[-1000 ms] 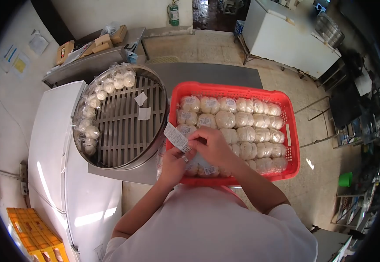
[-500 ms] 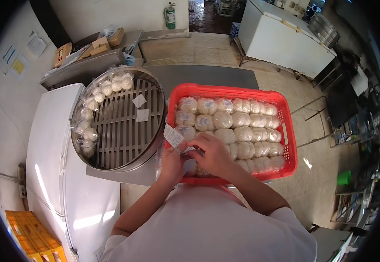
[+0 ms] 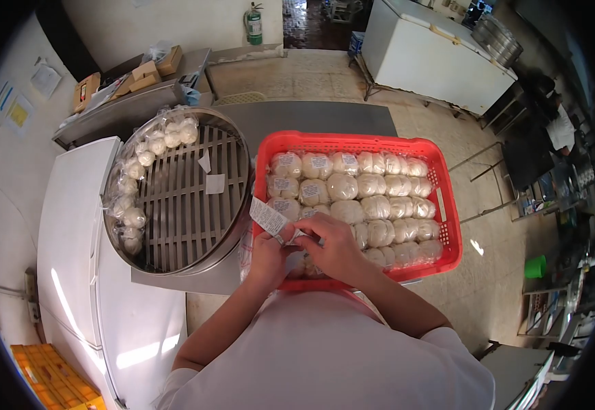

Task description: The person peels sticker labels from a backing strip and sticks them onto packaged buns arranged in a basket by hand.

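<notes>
My left hand (image 3: 268, 254) pinches the label strip (image 3: 268, 216) over the crate's (image 3: 352, 139) nine o'clock rim; my right hand (image 3: 331, 240), fingertips bunched, hides its grip. Tugging unevenly could tear the paper.

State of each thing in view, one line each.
Left hand: holding label strip
Right hand: fingers bent at the strip's lower end, grip unclear
Red crate: upright, open-topped, loaded
Wrapped buns: several labelled at left, no labels visible at right
Round metal tray: mostly bare, bagged buns along left edge
Chest freezer: lid shut
</notes>
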A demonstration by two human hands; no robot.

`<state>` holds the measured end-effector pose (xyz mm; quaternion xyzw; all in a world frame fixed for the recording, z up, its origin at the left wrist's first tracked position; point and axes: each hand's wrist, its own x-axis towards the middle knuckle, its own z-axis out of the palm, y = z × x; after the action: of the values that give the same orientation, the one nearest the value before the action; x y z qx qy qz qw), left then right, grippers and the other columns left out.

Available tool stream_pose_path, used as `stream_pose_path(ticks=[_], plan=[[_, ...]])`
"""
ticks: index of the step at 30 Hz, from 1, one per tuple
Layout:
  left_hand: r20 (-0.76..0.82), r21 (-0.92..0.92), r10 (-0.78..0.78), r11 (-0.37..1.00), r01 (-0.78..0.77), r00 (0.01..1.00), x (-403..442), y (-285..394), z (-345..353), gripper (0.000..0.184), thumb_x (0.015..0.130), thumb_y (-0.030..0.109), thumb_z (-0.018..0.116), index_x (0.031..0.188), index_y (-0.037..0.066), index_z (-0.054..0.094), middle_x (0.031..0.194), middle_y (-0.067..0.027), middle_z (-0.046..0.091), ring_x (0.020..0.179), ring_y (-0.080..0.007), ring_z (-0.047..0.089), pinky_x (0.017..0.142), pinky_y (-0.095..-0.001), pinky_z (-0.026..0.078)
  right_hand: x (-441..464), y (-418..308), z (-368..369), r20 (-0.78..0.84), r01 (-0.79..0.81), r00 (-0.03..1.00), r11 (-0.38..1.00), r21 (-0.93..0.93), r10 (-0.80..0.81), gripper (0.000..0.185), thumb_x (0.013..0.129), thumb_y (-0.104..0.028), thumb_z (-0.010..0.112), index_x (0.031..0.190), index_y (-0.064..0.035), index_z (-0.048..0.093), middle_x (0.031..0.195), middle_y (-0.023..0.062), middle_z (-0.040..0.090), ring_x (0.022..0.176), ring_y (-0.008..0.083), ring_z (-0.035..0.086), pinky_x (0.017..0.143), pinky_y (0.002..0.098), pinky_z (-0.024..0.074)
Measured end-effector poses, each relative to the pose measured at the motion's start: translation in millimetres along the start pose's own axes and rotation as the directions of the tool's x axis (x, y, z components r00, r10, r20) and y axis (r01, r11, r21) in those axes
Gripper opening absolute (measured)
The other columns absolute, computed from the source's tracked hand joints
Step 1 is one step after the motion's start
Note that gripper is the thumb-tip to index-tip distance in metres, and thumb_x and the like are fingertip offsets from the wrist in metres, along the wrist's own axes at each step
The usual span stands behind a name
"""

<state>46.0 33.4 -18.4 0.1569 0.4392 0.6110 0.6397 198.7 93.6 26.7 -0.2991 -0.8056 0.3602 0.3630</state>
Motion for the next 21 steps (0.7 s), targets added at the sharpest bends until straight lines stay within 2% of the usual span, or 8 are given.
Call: stream_pose_path(ticks=[7, 10, 13, 16, 19, 21], plan=[[0.050, -0.052, -0.043, 0.998, 0.045, 0.998, 4.8, -1.0, -6.4, 0.022, 0.103, 0.017, 0.055, 0.112, 0.001, 0.066, 0.111, -0.0091, 0.069, 0.102, -0.0214, 0.065, 0.091, -0.0425, 0.051, -2.1, 0.2, 0.1, -0.023, 0.054, 0.998, 0.998, -0.044, -0.055, 0.013, 0.083, -0.003, 0.075, 0.092, -0.0032, 0.067, 0.085, 0.0124, 0.064, 0.073, 0.0320, 0.063, 0.063, 0.0402, 0.0508], [-0.035, -0.107, -0.099, 0.990, 0.094, 0.995, 4.0, 2.3, 0.8, 0.019, 0.100, 0.012, 0.059, 0.111, -0.002, 0.066, 0.108, -0.0096, 0.069, 0.097, -0.0205, 0.067, 0.087, -0.0393, 0.054, -2.5, 0.2, 0.2, -0.029, 0.152, 0.987, 0.977, -0.150, -0.158, 0.012, 0.084, -0.004, 0.075, 0.093, -0.0047, 0.067, 0.084, 0.0117, 0.063, 0.073, 0.0323, 0.064, 0.065, 0.0414, 0.0508], [0.026, -0.103, -0.074, 0.992, 0.077, 0.997, 3.5, 1.8, -0.6, 0.020, 0.100, 0.011, 0.058, 0.111, -0.003, 0.066, 0.109, -0.0103, 0.069, 0.101, -0.0215, 0.066, 0.089, -0.0401, 0.054, -3.0, -5.4, 3.4, -0.070, 0.030, 0.997, 0.991, -0.134, -0.040, 0.013, 0.085, -0.004, 0.073, 0.096, -0.0053, 0.067, 0.088, 0.0115, 0.066, 0.078, 0.0327, 0.066, 0.070, 0.0413, 0.0520], [0.039, -0.023, -0.078, 0.997, 0.079, 0.996, 3.9, -1.1, -4.0, 0.023, 0.100, 0.012, 0.056, 0.116, -0.002, 0.064, 0.114, -0.0114, 0.067, 0.104, -0.0223, 0.066, 0.091, -0.0402, 0.054, -0.6, -4.3, -2.0, 0.005, -0.075, 0.997, 0.995, 0.071, 0.075, 0.015, 0.086, -0.003, 0.071, 0.100, -0.0059, 0.068, 0.092, 0.0117, 0.069, 0.084, 0.0332, 0.068, 0.073, 0.0411, 0.0534], [0.128, -0.092, -0.035, 0.995, 0.047, 0.991, 3.1, -1.3, -7.9, 0.033, 0.091, 0.009, 0.051, 0.122, 0.002, 0.061, 0.123, -0.0086, 0.064, 0.113, -0.0244, 0.063, 0.099, -0.0469, 0.050, -0.8, -5.8, -5.4, 0.013, -0.102, 0.995, 0.992, 0.074, 0.101, 0.017, 0.087, -0.003, 0.070, 0.104, -0.0069, 0.069, 0.095, 0.0115, 0.071, 0.087, 0.0322, 0.069, 0.076, 0.0403, 0.0543], [0.151, -0.126, -0.050, 0.990, 0.070, 0.987, 5.0, -5.3, -13.1, 0.034, 0.091, 0.010, 0.053, 0.124, 0.003, 0.060, 0.124, -0.0084, 0.063, 0.115, -0.0248, 0.062, 0.099, -0.0477, 0.049, -1.8, 1.9, -5.1, 0.014, -0.023, 1.000, 0.998, 0.065, 0.022, 0.018, 0.088, -0.003, 0.070, 0.105, -0.0082, 0.070, 0.094, 0.0110, 0.071, 0.086, 0.0315, 0.069, 0.076, 0.0402, 0.0544]])
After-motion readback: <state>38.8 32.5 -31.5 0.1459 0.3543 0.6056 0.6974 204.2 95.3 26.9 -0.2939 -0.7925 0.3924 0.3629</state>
